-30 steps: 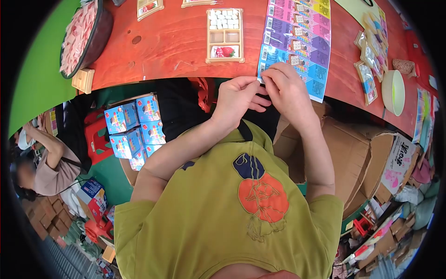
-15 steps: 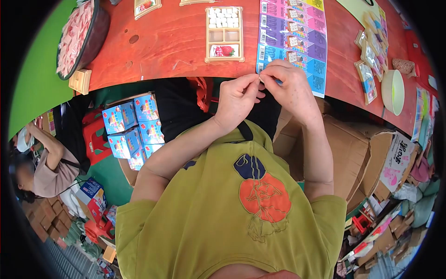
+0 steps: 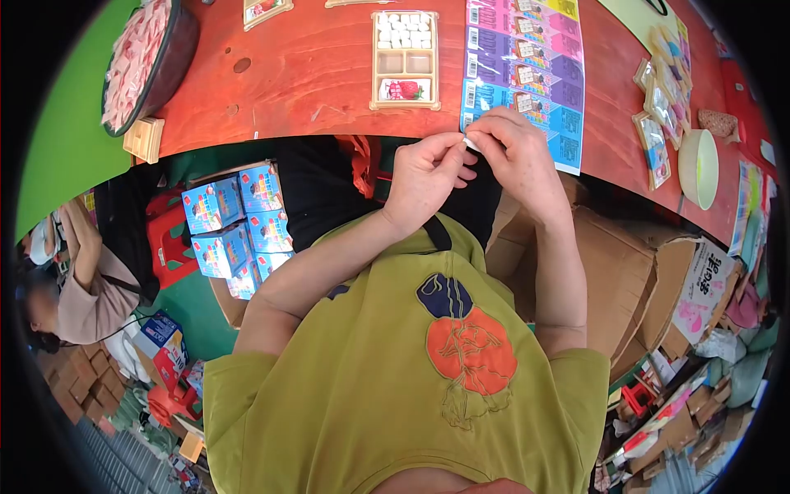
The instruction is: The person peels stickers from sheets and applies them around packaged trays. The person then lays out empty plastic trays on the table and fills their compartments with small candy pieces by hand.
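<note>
At the table's front edge my left hand (image 3: 424,177) and my right hand (image 3: 517,160) meet, fingertips pinched together. Between them shows a small white piece (image 3: 470,143), too small to identify. Just beyond my right hand lies a sheet of printed labels (image 3: 527,78) in blue, purple, pink and yellow bands. To its left is a beige compartment tray (image 3: 406,62) with white cubes (image 3: 405,31) in its top section and a strawberry-printed packet (image 3: 405,89) at the bottom; two middle sections hold nothing.
A dark bowl of pink-and-white wrapped pieces (image 3: 138,66) stands at the left. Packed trays (image 3: 652,138) and a pale green bowl (image 3: 699,169) are at the right. Blue printed boxes (image 3: 239,218) fill a carton by my legs. Another person (image 3: 86,305) sits at the left.
A small white piece now shows between my fingertips, where it was hidden before. My hands have shifted very slightly; the tray and labels appear a little to the right as the view moved.
</note>
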Motion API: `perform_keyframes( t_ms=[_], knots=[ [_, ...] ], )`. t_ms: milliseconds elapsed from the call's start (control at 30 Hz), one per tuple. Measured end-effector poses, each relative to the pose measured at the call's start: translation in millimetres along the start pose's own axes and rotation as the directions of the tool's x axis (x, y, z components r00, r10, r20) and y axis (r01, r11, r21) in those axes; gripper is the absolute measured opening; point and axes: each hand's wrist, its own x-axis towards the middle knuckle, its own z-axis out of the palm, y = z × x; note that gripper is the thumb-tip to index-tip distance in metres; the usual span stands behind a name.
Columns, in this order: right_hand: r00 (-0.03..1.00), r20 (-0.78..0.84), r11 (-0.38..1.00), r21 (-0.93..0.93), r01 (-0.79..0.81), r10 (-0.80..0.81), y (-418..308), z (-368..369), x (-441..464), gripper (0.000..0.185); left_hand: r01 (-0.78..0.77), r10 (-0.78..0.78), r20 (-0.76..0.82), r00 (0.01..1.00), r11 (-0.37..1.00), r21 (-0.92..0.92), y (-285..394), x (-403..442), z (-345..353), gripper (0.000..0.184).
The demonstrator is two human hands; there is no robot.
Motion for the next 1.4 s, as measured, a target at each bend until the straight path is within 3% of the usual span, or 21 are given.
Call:
perform_keyframes(
  t_ms=[233,333,400,467,633,700,933,1000,1033,1067,1100,1167,1200,1233,1300,1333,1367,1400],
  knots=[
    [0.997,0.068,0.998,0.043,-0.037,0.034,-8.0,-4.6,5.4,0.006,-0.130,0.131,0.004,0.991,0.979,0.154,-2.4,2.2,-1.2,0.019],
    [0.997,0.035,0.995,0.078,-0.065,0.062,-7.0,-0.3,4.7,0.004,-0.213,0.214,0.016,0.977,0.952,0.219,-8.2,3.1,-3.2,0.019],
    [0.998,-0.007,0.998,-0.004,-0.055,0.055,-6.2,3.5,4.7,0.005,-0.266,0.269,0.026,0.963,0.927,0.264,-8.7,2.0,-3.7,0.019],
    [0.998,-0.032,0.999,-0.012,-0.046,0.045,-4.7,6.5,3.2,0.006,-0.125,0.126,-0.001,0.992,0.985,0.119,-6.5,-0.2,-2.7,0.020],
    [0.991,-0.129,0.999,-0.015,-0.045,0.043,-4.1,11.7,-0.6,0.006,0.016,-0.016,-0.008,1.000,1.000,-0.004,1.1,-2.2,-1.8,0.021],
    [0.978,-0.128,0.978,0.147,-0.145,0.164,-6.7,9.4,-2.1,0.005,0.043,-0.043,-0.004,0.999,0.999,-0.012,3.1,-2.3,-1.7,0.021],
    [0.946,-0.103,0.902,0.348,-0.254,0.306,6.6,-6.1,-10.2,0.007,0.125,-0.126,-0.025,0.992,0.991,-0.056,12.5,0.7,0.4,0.023],
    [0.858,-0.105,0.614,0.742,-0.269,0.503,21.5,-18.2,-16.6,0.017,0.137,-0.139,-0.024,0.990,0.989,-0.059,17.8,3.2,3.2,0.024],
    [0.813,-0.167,0.553,0.805,-0.215,0.559,38.8,-26.0,-23.1,0.024,0.187,-0.191,-0.039,0.981,0.978,-0.089,22.8,4.2,5.0,0.024],
    [0.865,-0.233,0.399,0.916,0.043,0.444,63.0,-38.6,-32.0,0.026,0.235,-0.242,-0.051,0.969,0.965,-0.119,27.1,5.4,6.9,0.024],
    [0.866,-0.278,0.341,0.930,0.135,0.415,70.4,-58.7,-38.8,0.028,0.246,-0.253,-0.050,0.966,0.962,-0.119,29.8,6.3,8.5,0.024],
    [0.862,-0.246,0.081,0.969,0.235,0.442,78.2,-103.6,-64.2,0.028,0.250,-0.258,-0.053,0.965,0.960,-0.124,31.7,7.0,11.5,0.024],
    [0.773,-0.391,0.148,0.918,0.368,0.499,82.8,-118.4,-77.0,0.028,0.261,-0.271,-0.062,0.961,0.957,-0.126,32.0,7.5,12.7,0.024],
    [0.751,-0.446,0.142,0.889,0.436,0.487,82.0,-139.7,-89.0,0.027,0.255,-0.264,-0.056,0.963,0.958,-0.128,31.0,8.0,13.9,0.024],
    [0.703,-0.560,0.071,0.801,0.594,0.438,88.6,-178.4,-125.5,0.028,0.256,-0.267,-0.088,0.960,0.959,-0.119,27.1,8.7,14.7,0.025],
    [0.724,-0.598,-0.050,0.758,0.650,0.343,89.1,-195.4,-143.0,0.034,0.246,-0.258,-0.098,0.961,0.962,-0.119,26.7,8.9,13.6,0.025],
    [0.616,-0.679,0.026,0.680,0.732,0.399,97.3,-212.8,-166.7,0.039,0.237,-0.243,-0.068,0.968,0.967,-0.089,26.4,9.0,12.9,0.022],
    [0.602,-0.710,0.023,0.653,0.757,0.365,62.6,-218.1,-159.9,0.041,0.227,-0.229,-0.038,0.973,0.972,-0.061,25.6,9.3,12.7,0.021]
  ],
)
